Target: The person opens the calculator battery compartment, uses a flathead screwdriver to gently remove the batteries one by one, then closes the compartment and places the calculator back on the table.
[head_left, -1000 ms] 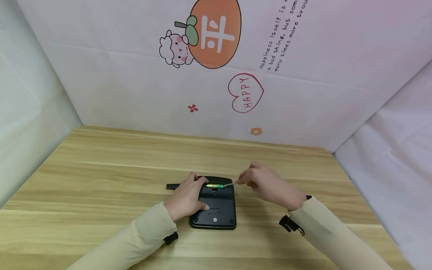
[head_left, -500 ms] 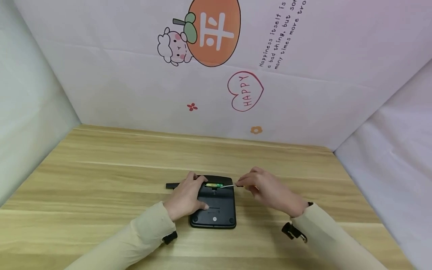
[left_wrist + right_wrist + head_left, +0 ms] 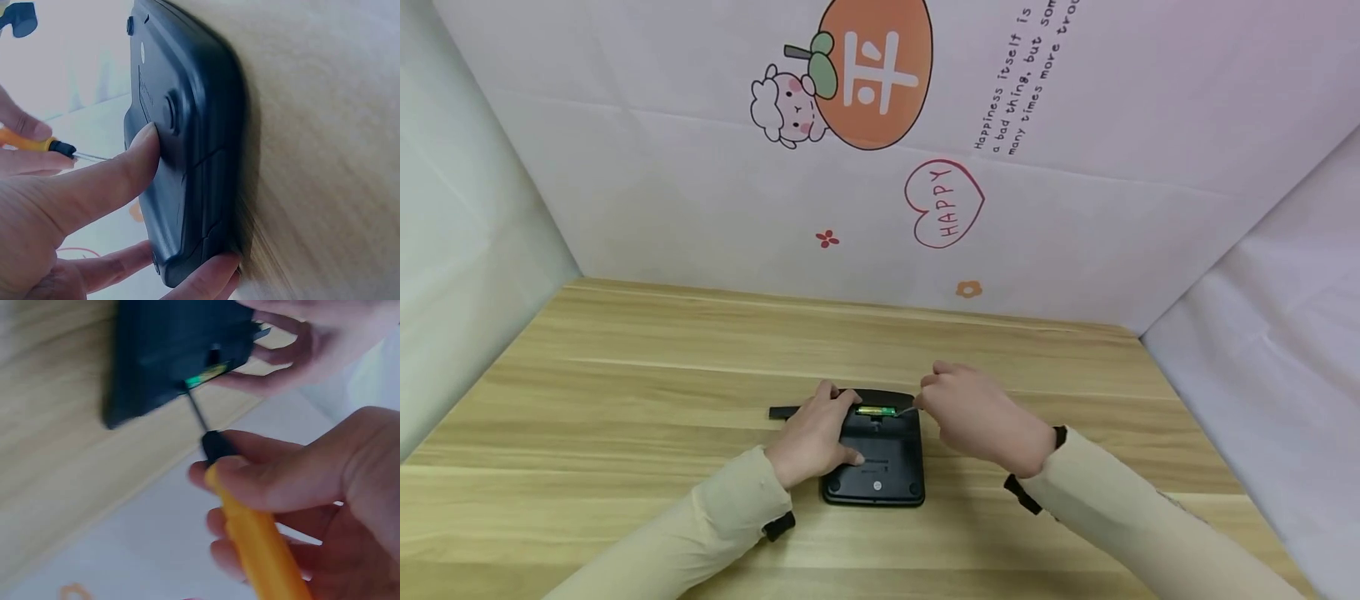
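Note:
A black calculator [image 3: 883, 467] lies face down on the wooden table, its battery slot uncovered. In the slot sits a green and gold battery [image 3: 877, 411]. My left hand [image 3: 816, 437] grips the calculator's left side, thumb [image 3: 140, 150] across the back and fingers around the far edge. My right hand [image 3: 981, 417] holds a screwdriver [image 3: 253, 531] by its yellow handle. In the right wrist view, the metal shaft [image 3: 199, 412] reaches the green end of the battery. The head view hides most of the handle behind the hand.
A flat black strip [image 3: 782, 412] sticks out left of the calculator, partly behind the left hand. The wooden table [image 3: 647, 375] meets a white printed backdrop [image 3: 715, 225] at the back. White cloth [image 3: 1285, 333] hangs at the right side.
The right hand dips slightly, then rises and turns over to the left, closer to the calculator, covering more of the screwdriver. The left hand and calculator stay in place.

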`<state>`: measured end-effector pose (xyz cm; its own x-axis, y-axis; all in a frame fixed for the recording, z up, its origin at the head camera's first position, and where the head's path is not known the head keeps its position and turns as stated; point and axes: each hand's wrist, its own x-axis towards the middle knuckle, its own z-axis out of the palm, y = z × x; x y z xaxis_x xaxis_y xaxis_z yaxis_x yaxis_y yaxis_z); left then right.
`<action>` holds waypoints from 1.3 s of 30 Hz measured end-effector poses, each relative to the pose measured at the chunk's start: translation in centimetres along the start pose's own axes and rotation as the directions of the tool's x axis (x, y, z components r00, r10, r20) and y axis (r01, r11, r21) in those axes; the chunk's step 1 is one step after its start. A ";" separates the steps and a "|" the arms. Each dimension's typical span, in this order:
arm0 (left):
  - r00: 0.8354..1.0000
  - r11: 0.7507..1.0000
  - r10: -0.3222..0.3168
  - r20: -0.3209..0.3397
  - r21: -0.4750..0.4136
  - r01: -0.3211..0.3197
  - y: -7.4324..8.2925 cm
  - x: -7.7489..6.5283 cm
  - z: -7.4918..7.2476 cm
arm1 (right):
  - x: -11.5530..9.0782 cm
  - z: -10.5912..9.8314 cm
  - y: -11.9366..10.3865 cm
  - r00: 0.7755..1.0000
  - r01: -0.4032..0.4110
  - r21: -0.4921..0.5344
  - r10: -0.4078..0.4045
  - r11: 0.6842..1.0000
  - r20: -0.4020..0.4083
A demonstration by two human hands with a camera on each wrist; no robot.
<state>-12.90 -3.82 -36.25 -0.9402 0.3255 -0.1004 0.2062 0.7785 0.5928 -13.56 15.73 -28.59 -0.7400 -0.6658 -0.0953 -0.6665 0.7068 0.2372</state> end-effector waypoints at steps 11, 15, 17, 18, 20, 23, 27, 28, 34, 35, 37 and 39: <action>1.000 1.000 -0.004 0.002 0.005 0.004 -0.2 0.2 0.0 | 1.4 -0.8 -1.4 0.994 0.101 -0.293 -0.108 0.951 -0.008; 1.000 1.000 -0.001 0.001 0.016 0.001 -0.1 0.3 0.0 | 1.1 -0.4 -0.4 0.994 0.105 -0.185 -0.109 0.977 -0.013; 1.000 1.000 0.002 0.003 0.018 -0.002 -0.1 0.3 0.0 | 0.7 0.0 0.2 0.995 0.092 -0.096 -0.094 0.991 -0.016; 1.000 1.000 0.005 0.003 0.018 -0.005 -0.1 0.3 0.0 | 0.5 0.3 0.6 0.996 0.085 -0.052 -0.086 0.995 -0.025; 1.000 1.000 0.013 0.003 0.016 -0.013 -0.1 0.3 0.1 | -0.1 1.1 1.3 0.995 0.076 0.034 -0.074 0.997 -0.062; 1.000 1.000 0.013 0.000 0.018 -0.013 -0.1 0.3 0.1 | -0.9 2.7 2.3 0.989 0.077 0.149 -0.057 0.986 -0.136; 1.000 1.000 0.009 -0.002 0.024 -0.009 -0.1 0.2 0.1 | -1.9 4.6 3.0 0.974 0.093 0.207 -0.046 0.974 -0.220; 1.000 1.000 0.010 -0.002 0.024 -0.010 -0.1 0.2 0.1 | -2.0 5.0 3.1 0.971 0.096 0.220 -0.042 0.971 -0.237; 1.000 1.000 0.012 -0.002 0.011 -0.012 -0.3 0.3 0.3 | -2.8 6.7 3.5 0.952 0.103 0.270 -0.016 0.957 -0.305; 1.000 1.000 0.011 -0.005 0.007 -0.011 -0.3 0.3 0.3 | -2.8 6.8 3.5 0.950 0.105 0.267 -0.017 0.958 -0.310; 1.000 1.000 0.012 -0.011 0.001 -0.012 -0.3 0.3 0.3 | -2.8 6.8 3.4 0.948 0.110 0.253 -0.025 0.961 -0.318; 1.000 1.000 0.013 -0.016 -0.001 -0.013 -0.4 0.3 0.3 | -2.6 6.5 3.3 0.948 0.112 0.212 -0.041 0.971 -0.316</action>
<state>-13.18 -3.87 -36.74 -0.9417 0.3267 -0.0801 0.2179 0.7740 0.5945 -14.36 21.36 -33.83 -0.6456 -0.7356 0.2053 -0.7494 0.6619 0.0148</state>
